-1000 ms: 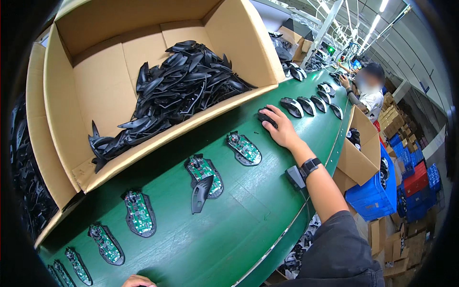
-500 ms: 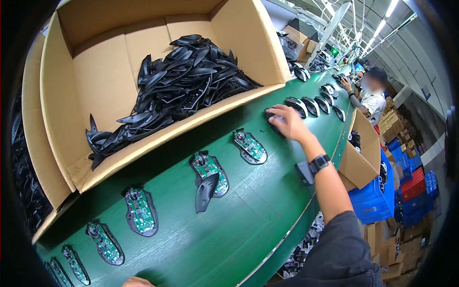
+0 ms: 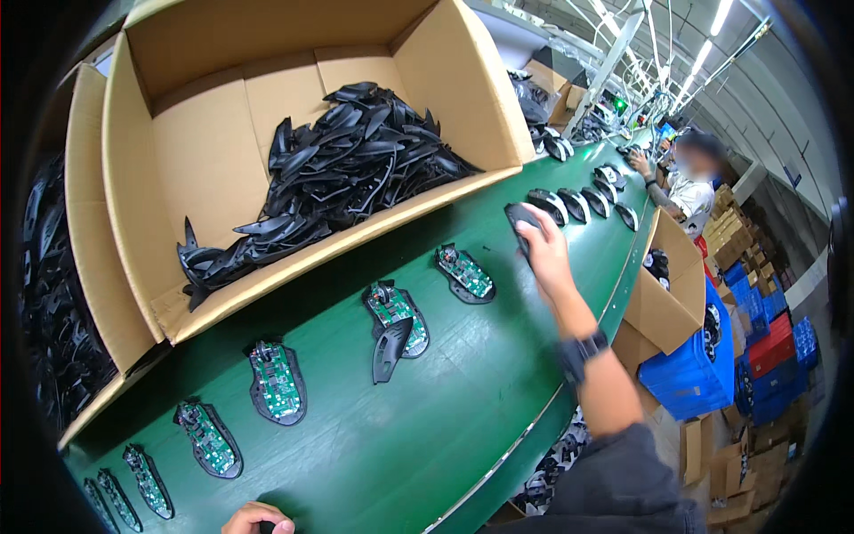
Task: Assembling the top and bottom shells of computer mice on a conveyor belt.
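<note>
My right hand (image 3: 550, 254) grips a dark computer mouse (image 3: 519, 233), tilted up on its edge above the green bench. At the lower edge my left hand (image 3: 256, 518) shows only in part, fingers curled; a bit of something dark shows under them, too little to name. Between the hands runs a row of open mouse bases with green circuit boards. The closest to my right hand is one base (image 3: 465, 273); another base (image 3: 391, 305) has a curved black side shell (image 3: 390, 350) lying across it. A wider base (image 3: 277, 381) lies further left.
A big cardboard box (image 3: 200, 142) with a heap of black shells (image 3: 356, 160) stands behind the row. Several silver-and-black mice (image 3: 574, 205) lie beyond my right hand. A co-worker (image 3: 689, 182) is at the far right, near a smaller carton (image 3: 672, 294) and a blue bin (image 3: 689, 374).
My right hand has lifted the mouse off the bench and turned it up on edge. More of my left hand has come into view at the bottom. The whole view has shifted slightly.
</note>
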`<action>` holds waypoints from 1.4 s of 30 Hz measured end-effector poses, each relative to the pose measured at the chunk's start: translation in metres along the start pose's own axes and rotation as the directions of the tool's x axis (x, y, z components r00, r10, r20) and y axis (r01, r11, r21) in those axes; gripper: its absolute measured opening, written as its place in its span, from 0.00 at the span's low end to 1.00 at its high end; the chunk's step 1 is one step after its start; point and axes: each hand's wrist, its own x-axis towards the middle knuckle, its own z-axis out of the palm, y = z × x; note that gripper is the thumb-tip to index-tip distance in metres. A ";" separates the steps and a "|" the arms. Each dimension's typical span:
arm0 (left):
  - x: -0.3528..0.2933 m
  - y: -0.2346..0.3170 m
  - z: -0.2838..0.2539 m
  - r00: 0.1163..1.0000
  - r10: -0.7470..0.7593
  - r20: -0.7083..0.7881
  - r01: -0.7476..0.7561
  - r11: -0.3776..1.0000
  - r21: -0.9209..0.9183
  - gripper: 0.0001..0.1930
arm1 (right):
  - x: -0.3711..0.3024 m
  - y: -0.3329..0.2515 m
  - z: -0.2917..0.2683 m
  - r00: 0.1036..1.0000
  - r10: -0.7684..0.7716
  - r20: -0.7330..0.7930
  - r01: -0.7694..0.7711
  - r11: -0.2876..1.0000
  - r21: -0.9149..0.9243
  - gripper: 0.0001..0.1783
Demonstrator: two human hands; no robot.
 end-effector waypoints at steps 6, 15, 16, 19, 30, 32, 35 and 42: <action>-0.009 0.008 0.000 1.000 0.030 0.003 -0.030 0.999 0.028 0.07 | -0.157 -0.102 0.071 0.910 0.040 0.412 -0.413 -0.003 0.911 0.32; -0.008 0.001 -0.007 0.996 -0.039 -0.079 0.047 0.993 0.104 0.05 | -0.208 -0.123 0.092 0.868 0.024 0.495 -0.479 -0.223 0.849 0.33; -0.006 -0.001 -0.002 0.996 -0.029 -0.087 0.037 0.995 0.088 0.05 | -0.207 -0.120 0.091 0.869 -0.023 0.495 -0.491 -0.166 0.855 0.32; 0.000 -0.011 0.002 0.994 -0.024 -0.106 0.030 0.998 0.056 0.05 | -0.174 -0.095 0.086 0.912 0.007 0.410 -0.394 0.291 0.872 0.31; 0.019 -0.028 0.015 0.995 -0.090 -0.040 0.095 0.985 0.141 0.05 | 0.043 0.047 -0.033 0.946 -0.257 0.195 0.301 0.489 -0.819 0.22; 0.015 -0.027 0.016 0.989 -0.129 -0.067 0.135 0.986 0.099 0.05 | 0.048 0.059 -0.040 0.945 -0.256 0.204 0.312 0.522 -0.794 0.23; 0.009 -0.019 0.011 0.978 -0.176 -0.115 0.182 0.983 0.040 0.06 | 0.049 0.051 -0.042 0.888 -0.389 0.246 0.390 0.352 -0.851 0.24; -0.001 -0.007 -0.001 0.981 -0.129 -0.141 0.134 0.991 0.025 0.06 | 0.024 0.014 0.012 0.826 -0.331 0.456 0.564 0.467 -0.681 0.13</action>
